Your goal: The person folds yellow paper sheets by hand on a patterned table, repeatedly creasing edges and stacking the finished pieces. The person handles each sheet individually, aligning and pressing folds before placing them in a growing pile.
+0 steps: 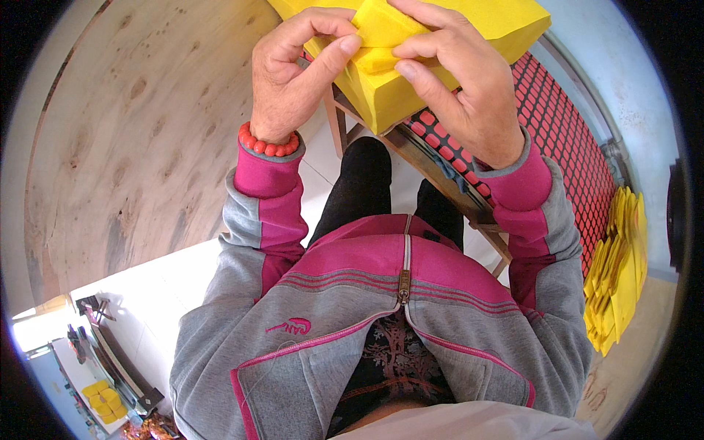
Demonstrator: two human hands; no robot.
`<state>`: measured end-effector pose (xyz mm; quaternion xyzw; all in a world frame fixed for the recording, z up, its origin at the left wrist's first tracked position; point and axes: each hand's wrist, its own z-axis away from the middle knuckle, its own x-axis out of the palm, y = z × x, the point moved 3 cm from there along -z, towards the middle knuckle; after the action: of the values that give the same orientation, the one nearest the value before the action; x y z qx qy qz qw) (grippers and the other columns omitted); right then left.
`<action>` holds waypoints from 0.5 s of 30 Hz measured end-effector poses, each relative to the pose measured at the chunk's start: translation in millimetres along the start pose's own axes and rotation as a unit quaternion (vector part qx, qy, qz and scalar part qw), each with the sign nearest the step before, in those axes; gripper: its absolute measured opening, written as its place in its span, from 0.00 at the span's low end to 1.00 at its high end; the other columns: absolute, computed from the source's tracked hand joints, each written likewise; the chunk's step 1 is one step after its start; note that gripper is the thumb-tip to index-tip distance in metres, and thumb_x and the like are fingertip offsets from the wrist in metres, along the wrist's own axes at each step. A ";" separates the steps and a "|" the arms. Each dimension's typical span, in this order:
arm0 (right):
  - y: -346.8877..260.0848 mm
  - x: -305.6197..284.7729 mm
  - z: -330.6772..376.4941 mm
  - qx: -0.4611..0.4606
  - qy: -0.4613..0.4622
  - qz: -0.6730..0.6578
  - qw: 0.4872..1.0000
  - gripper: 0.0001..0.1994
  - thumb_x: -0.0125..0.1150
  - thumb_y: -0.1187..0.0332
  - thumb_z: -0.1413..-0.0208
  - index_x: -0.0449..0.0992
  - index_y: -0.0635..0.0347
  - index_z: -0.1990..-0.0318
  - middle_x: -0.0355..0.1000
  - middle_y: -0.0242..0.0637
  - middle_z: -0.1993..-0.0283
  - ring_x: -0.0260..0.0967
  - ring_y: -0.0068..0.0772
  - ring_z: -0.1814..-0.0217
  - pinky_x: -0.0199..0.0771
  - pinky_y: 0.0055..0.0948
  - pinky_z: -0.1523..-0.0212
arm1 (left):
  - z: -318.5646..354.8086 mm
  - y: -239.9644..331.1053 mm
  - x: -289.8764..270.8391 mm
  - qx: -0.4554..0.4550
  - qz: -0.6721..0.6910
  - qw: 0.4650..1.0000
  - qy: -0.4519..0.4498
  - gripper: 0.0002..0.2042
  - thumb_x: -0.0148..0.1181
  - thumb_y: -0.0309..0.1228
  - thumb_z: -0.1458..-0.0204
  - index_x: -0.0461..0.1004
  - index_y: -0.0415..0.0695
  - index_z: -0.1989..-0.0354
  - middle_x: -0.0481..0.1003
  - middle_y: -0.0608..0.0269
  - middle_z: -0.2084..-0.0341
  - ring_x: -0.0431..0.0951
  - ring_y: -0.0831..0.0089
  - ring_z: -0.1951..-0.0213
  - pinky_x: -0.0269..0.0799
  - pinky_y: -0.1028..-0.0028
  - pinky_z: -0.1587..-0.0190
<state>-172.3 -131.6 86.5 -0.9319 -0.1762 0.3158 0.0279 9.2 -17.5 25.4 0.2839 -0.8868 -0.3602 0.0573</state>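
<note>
Both my hands are raised at the top of the head view over a large, boxy piece of yellow cloth (506, 28), perhaps a bag. It hangs over the front of a low stand, and one corner points down toward me. My left hand (290, 77) pinches the left edge of a folded yellow cloth flap (385, 26) between thumb and fingers. On the flap's right side, my right hand (473, 84) grips it with thumb and bent fingers. Between the hands the flap is creased and doubled over. A red bead bracelet (268, 141) circles my left wrist.
Beneath the cloth is a wooden-framed stand (433, 172) covered with red-and-black patterned material (557, 110). A stack of yellow cloth pieces (616, 275) hangs at the right. A big plywood board (139, 147) fills the left side. More yellow pieces (105, 401) lie at the lower left.
</note>
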 end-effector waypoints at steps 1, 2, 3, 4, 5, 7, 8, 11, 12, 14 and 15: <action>0.0 0.5 -0.3 -0.008 0.006 -0.005 1.000 0.08 0.69 0.76 0.50 0.77 0.64 0.62 0.75 0.57 0.46 0.77 0.51 0.51 0.76 0.36 0.50 | 0.3 -0.5 0.3 -0.004 0.007 1.000 0.007 0.05 0.59 0.20 0.40 0.76 0.36 0.57 0.78 0.57 0.52 0.76 0.76 0.53 0.71 0.75 0.48; 0.3 2.5 -1.2 -0.022 0.021 -0.016 0.999 0.08 0.69 0.76 0.49 0.77 0.65 0.63 0.75 0.57 0.47 0.77 0.51 0.52 0.76 0.36 0.50 | 0.4 -1.1 0.7 -0.008 0.013 1.000 0.014 0.05 0.59 0.20 0.40 0.76 0.36 0.57 0.78 0.57 0.51 0.76 0.75 0.53 0.72 0.74 0.48; 0.2 2.3 -0.1 -0.019 0.025 -0.023 0.999 0.07 0.68 0.76 0.49 0.77 0.65 0.63 0.75 0.57 0.47 0.77 0.50 0.52 0.76 0.35 0.51 | 0.5 -1.4 1.2 -0.004 0.019 1.000 0.018 0.05 0.59 0.20 0.40 0.76 0.37 0.57 0.78 0.56 0.51 0.77 0.75 0.53 0.72 0.74 0.48; 0.7 3.6 0.4 -0.015 0.028 -0.029 0.999 0.07 0.68 0.76 0.49 0.77 0.65 0.63 0.75 0.57 0.47 0.77 0.50 0.53 0.76 0.35 0.51 | 0.5 -1.9 1.7 -0.002 0.024 0.999 0.021 0.05 0.59 0.19 0.40 0.75 0.37 0.57 0.78 0.56 0.51 0.77 0.75 0.53 0.72 0.74 0.48; 0.9 2.9 2.6 0.005 0.019 -0.031 0.999 0.07 0.68 0.76 0.49 0.76 0.65 0.63 0.75 0.57 0.48 0.77 0.50 0.53 0.76 0.35 0.52 | 0.7 -2.3 2.0 0.001 0.030 0.999 0.025 0.05 0.59 0.19 0.40 0.75 0.37 0.57 0.78 0.56 0.51 0.77 0.75 0.52 0.72 0.74 0.48; 2.3 3.2 4.5 0.027 0.009 -0.039 0.999 0.07 0.67 0.76 0.48 0.76 0.65 0.63 0.75 0.58 0.48 0.77 0.50 0.54 0.76 0.34 0.53 | 1.8 -3.2 2.3 -0.003 0.037 0.999 0.033 0.05 0.58 0.19 0.39 0.75 0.37 0.56 0.78 0.55 0.51 0.77 0.74 0.52 0.72 0.74 0.47; 2.9 2.9 4.9 0.029 0.009 -0.044 0.999 0.07 0.67 0.77 0.48 0.75 0.65 0.63 0.75 0.58 0.48 0.77 0.50 0.54 0.76 0.34 0.53 | 2.3 -3.5 2.0 -0.005 0.040 0.998 0.038 0.05 0.57 0.19 0.39 0.75 0.37 0.56 0.78 0.55 0.51 0.77 0.73 0.52 0.72 0.73 0.47; 3.9 3.3 2.8 0.012 0.028 -0.063 0.998 0.07 0.67 0.77 0.48 0.75 0.65 0.63 0.76 0.58 0.49 0.77 0.50 0.54 0.76 0.33 0.54 | 2.2 -1.9 0.7 -0.002 0.029 0.999 0.024 0.06 0.55 0.17 0.39 0.76 0.37 0.57 0.78 0.54 0.50 0.77 0.72 0.51 0.71 0.73 0.46; 3.6 3.6 2.8 0.014 0.029 -0.065 0.997 0.07 0.66 0.77 0.47 0.75 0.65 0.63 0.76 0.58 0.49 0.77 0.49 0.54 0.76 0.33 0.54 | 1.2 0.0 0.6 0.013 0.005 1.000 0.006 0.06 0.54 0.18 0.39 0.77 0.37 0.58 0.78 0.54 0.50 0.77 0.72 0.51 0.71 0.73 0.46; 3.5 5.6 3.4 0.028 0.022 -0.063 0.997 0.06 0.66 0.77 0.47 0.75 0.65 0.63 0.76 0.58 0.49 0.77 0.49 0.54 0.76 0.33 0.54 | -1.8 4.5 0.1 0.042 -0.043 0.998 -0.030 0.08 0.52 0.18 0.39 0.79 0.36 0.58 0.78 0.54 0.50 0.76 0.71 0.50 0.70 0.74 0.46; 2.8 5.8 4.9 0.029 0.022 -0.062 0.997 0.06 0.66 0.77 0.47 0.75 0.65 0.63 0.76 0.58 0.50 0.78 0.49 0.54 0.76 0.33 0.54 | -3.1 7.5 0.0 0.063 -0.070 0.995 -0.040 0.08 0.52 0.18 0.39 0.79 0.36 0.59 0.78 0.54 0.50 0.76 0.71 0.50 0.70 0.74 0.46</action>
<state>-170.0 -132.5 78.8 -0.9248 -0.2237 0.2975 0.0786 6.7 -15.0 32.7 0.3338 -0.8872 -0.3179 -0.0211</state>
